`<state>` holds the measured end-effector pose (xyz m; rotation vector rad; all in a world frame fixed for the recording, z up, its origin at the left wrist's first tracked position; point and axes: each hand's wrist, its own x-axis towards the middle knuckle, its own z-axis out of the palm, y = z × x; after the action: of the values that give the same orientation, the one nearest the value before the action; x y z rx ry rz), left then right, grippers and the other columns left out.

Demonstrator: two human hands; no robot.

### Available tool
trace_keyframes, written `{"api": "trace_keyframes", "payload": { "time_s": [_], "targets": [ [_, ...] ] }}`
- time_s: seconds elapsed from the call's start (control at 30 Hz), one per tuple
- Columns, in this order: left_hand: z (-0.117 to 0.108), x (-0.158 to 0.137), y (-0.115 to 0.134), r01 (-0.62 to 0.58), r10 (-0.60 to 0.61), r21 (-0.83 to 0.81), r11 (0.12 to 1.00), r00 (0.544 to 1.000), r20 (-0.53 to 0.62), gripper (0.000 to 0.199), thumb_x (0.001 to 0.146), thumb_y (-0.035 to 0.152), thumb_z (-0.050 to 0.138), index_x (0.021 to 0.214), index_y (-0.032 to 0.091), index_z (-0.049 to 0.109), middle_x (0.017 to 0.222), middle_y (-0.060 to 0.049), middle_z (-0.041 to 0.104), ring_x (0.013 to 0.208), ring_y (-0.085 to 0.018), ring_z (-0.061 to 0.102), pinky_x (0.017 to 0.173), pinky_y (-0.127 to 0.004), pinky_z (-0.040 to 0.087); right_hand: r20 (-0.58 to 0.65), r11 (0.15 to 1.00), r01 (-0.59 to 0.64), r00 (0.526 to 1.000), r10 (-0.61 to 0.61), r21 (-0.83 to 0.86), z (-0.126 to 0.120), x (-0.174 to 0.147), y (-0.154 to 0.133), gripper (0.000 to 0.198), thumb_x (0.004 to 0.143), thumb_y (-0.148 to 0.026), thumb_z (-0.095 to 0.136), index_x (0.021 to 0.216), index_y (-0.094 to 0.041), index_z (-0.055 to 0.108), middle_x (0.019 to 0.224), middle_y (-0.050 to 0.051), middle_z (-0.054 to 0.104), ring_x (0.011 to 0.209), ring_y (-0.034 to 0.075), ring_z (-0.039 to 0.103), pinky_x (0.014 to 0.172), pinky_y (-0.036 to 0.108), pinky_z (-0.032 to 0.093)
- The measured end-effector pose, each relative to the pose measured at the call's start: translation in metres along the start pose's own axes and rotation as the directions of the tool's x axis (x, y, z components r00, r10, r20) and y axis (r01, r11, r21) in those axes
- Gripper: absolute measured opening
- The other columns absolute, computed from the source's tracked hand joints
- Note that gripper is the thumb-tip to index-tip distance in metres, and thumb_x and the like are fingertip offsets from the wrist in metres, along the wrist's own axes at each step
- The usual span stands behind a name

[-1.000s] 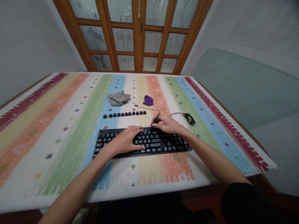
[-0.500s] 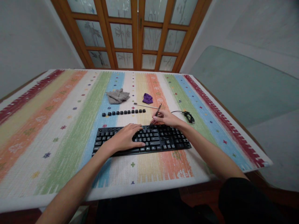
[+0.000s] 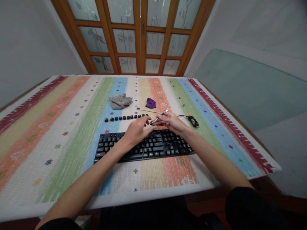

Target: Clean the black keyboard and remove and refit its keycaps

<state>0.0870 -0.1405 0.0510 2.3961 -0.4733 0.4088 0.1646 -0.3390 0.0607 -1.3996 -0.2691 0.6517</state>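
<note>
My right hand [image 3: 173, 122] is closed around slim metal tweezers [image 3: 165, 111], whose narrow prongs point left toward my other hand. A small black keycap [image 3: 151, 123] appears at the prongs' end, just above the keyboard's back edge. My left hand [image 3: 137, 131] hovers over the black keyboard [image 3: 153, 149], thumb and forefinger apart on either side of the keycap; contact with it cannot be made out. Behind the keyboard stands a row of several loose black keycaps [image 3: 120, 118], its right end near my left fingers.
A crumpled grey cloth [image 3: 120, 101] and a purple cloth [image 3: 151, 103] lie farther back. A thin rod-like brush [image 3: 146, 110] lies before them. The keyboard's bundled cable [image 3: 192, 121] rests at the right. All are on a striped tablecloth [image 3: 72, 153].
My right hand has lifted the tweezers off the keyboard's top row with a keycap at their end. My left hand has left the keys and moved right and up toward it.
</note>
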Motion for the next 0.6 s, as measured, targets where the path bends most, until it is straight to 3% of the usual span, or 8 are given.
{"api": "trace_keyframes", "payload": {
  "time_s": [0.13, 0.33, 0.5, 0.6],
  "targets": [
    [0.003, 0.007, 0.003, -0.029, 0.017, -0.097, 0.995, 0.993, -0.119, 0.015, 0.094, 0.033, 0.065, 0.100, 0.019, 0.063, 0.086, -0.004, 0.071, 0.074, -0.017, 0.067, 0.072, -0.031, 0.054, -0.052, 0.992, 0.030, 0.998, -0.024, 0.123, 0.004, -0.001, 0.000, 0.030, 0.077, -0.040, 0.085, 0.082, -0.018, 0.066, 0.086, 0.008, 0.080, 0.078, 0.017, 0.076, 0.079, 0.029, 0.059],
    [0.006, 0.012, 0.013, 0.046, -0.094, -0.326, 0.944, 0.987, -0.133, 0.015, 0.091, 0.026, 0.066, 0.105, 0.022, 0.070, 0.080, -0.001, 0.073, 0.068, -0.015, 0.070, 0.070, -0.028, 0.056, -0.145, 0.967, 0.122, 0.985, -0.090, 0.223, 0.011, -0.001, 0.002, 0.037, 0.066, -0.044, 0.092, 0.080, -0.020, 0.067, 0.081, 0.005, 0.078, 0.074, 0.017, 0.074, 0.077, 0.032, 0.058],
    [0.013, 0.014, 0.018, 0.195, -0.313, -0.671, 0.715, 0.948, -0.058, 0.029, 0.087, 0.033, 0.071, 0.113, 0.020, 0.073, 0.079, -0.003, 0.073, 0.067, -0.019, 0.074, 0.064, -0.029, 0.062, -0.216, 0.943, 0.228, 0.960, -0.176, 0.244, 0.018, -0.002, 0.003, 0.047, 0.057, -0.049, 0.095, 0.081, -0.021, 0.066, 0.080, 0.002, 0.078, 0.072, 0.016, 0.074, 0.078, 0.032, 0.058],
    [0.018, 0.016, 0.020, 0.221, -0.404, -0.791, 0.571, 0.914, -0.036, 0.037, 0.079, 0.041, 0.080, 0.108, 0.019, 0.075, 0.083, -0.005, 0.075, 0.071, -0.020, 0.075, 0.066, -0.031, 0.064, -0.254, 0.930, 0.286, 0.940, -0.227, 0.229, 0.023, -0.003, 0.005, 0.046, 0.058, -0.051, 0.093, 0.082, -0.022, 0.066, 0.081, 0.001, 0.078, 0.073, 0.016, 0.074, 0.082, 0.033, 0.057]
  ]
}}
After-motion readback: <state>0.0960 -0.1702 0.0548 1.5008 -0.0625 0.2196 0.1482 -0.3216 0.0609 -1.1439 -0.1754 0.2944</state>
